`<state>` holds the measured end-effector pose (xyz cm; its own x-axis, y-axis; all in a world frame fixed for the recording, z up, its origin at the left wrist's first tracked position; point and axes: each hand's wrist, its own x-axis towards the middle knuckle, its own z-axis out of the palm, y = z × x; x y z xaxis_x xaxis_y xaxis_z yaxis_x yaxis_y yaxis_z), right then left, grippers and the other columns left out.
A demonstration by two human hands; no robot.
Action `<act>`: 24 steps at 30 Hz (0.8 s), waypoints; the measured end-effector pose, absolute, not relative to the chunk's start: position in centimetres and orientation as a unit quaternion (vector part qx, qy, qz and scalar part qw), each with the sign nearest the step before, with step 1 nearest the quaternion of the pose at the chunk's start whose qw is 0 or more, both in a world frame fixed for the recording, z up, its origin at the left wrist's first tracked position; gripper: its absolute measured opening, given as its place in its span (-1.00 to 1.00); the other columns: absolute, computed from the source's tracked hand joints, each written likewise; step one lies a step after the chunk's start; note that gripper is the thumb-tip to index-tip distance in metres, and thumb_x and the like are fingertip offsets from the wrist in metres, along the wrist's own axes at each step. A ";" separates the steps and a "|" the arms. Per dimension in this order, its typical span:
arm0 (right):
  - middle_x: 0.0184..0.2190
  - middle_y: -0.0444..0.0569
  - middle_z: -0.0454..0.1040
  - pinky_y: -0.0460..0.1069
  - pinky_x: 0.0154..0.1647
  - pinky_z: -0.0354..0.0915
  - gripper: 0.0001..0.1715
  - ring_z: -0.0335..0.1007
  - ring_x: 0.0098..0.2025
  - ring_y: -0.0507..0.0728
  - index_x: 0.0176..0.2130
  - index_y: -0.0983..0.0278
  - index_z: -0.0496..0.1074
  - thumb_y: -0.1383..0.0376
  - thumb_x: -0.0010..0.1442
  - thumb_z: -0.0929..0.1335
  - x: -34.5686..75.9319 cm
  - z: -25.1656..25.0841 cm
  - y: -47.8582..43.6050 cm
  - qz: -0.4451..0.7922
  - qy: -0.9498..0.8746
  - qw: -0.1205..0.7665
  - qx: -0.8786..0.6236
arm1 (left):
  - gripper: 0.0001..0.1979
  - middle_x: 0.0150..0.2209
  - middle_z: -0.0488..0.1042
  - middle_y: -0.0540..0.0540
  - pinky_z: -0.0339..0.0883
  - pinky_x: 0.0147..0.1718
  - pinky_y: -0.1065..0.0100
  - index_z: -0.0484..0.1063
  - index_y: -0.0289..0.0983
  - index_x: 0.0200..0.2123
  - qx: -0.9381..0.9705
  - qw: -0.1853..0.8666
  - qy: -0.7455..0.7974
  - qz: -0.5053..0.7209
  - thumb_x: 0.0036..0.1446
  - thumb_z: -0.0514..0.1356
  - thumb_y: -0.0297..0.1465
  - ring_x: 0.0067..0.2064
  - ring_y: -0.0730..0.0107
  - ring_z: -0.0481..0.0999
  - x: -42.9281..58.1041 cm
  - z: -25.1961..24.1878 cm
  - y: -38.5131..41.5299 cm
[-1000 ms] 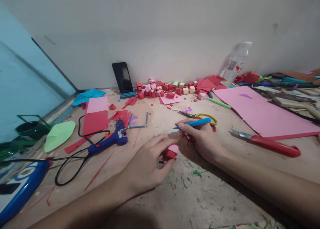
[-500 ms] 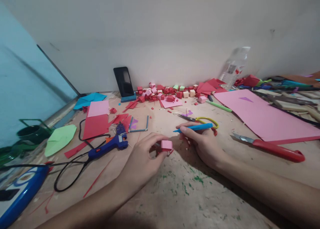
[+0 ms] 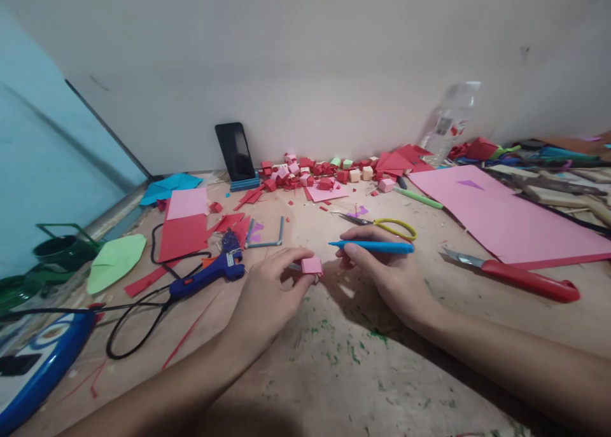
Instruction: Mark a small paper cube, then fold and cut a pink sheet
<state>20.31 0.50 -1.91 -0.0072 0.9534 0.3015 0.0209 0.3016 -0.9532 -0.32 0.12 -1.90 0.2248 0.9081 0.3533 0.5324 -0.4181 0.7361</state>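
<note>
Between the thumb and fingers of my left hand [image 3: 274, 291] is a small pink paper box [image 3: 312, 266] with red edges, held just above the wooden table [image 3: 305, 373]. My right hand [image 3: 382, 271] grips a slim blue pen [image 3: 377, 247], its pointed tip turned left toward the box but apart from it. Yellow-handled scissors [image 3: 377, 222] lie just behind my right hand. A blue glue gun [image 3: 205, 278] rests left of my left hand, near a U-shaped frame of thin grey sticks [image 3: 265, 243].
At the wall lie many small paper boxes [image 3: 324, 173], with a phone [image 3: 235, 151] on a blue stand. Pink sheets [image 3: 506, 214] and a red-handled knife [image 3: 529, 280] are on the right. A plastic bottle [image 3: 451, 122] leans behind. The glue gun's black cord [image 3: 112, 335] loops at left.
My left hand has shifted slightly left with the pink box. The pen in my right hand now lies flatter and a little lower. The whole view has moved slightly.
</note>
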 end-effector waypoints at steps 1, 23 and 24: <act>-0.39 -0.07 0.58 0.05 -0.28 0.45 -0.78 0.54 -0.35 0.15 -0.20 0.21 0.56 0.12 0.24 0.49 20.3 -1.9 0.3 0.399 -0.582 0.568 -0.424 | -0.81 -0.10 0.69 -0.06 0.56 -0.10 0.21 0.59 -0.19 -0.10 0.746 0.236 0.485 0.392 0.21 0.28 -0.47 -0.10 0.21 0.66 -0.3 -1.8 0.1; -0.27 -0.08 0.70 0.07 -0.24 0.50 -0.86 0.63 -0.30 0.15 -0.15 0.13 0.65 0.31 0.31 0.45 19.6 -1.7 -1.0 0.282 -0.725 0.515 -0.361 | -0.81 -0.07 0.69 -0.09 0.53 0.08 0.07 0.61 -0.19 -0.11 0.763 0.200 0.481 0.381 0.22 0.26 -0.47 0.00 0.14 0.65 -0.6 -1.7 0.2; -0.25 -0.08 0.70 0.08 -0.21 0.50 -0.85 0.63 -0.28 0.16 -0.14 0.12 0.65 0.31 0.32 0.44 19.7 -1.8 -0.9 0.282 -0.729 0.509 -0.360 | -0.80 -0.07 0.69 -0.09 0.53 0.08 0.08 0.61 -0.19 -0.11 0.764 0.200 0.482 0.380 0.21 0.26 -0.48 0.00 0.13 0.65 -0.6 -1.7 0.2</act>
<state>19.69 -0.91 -1.83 -0.2228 0.8123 0.5390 0.2376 0.5815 -0.7781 -0.62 0.25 -1.75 0.2469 0.8881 0.3876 0.5842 -0.4556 0.6717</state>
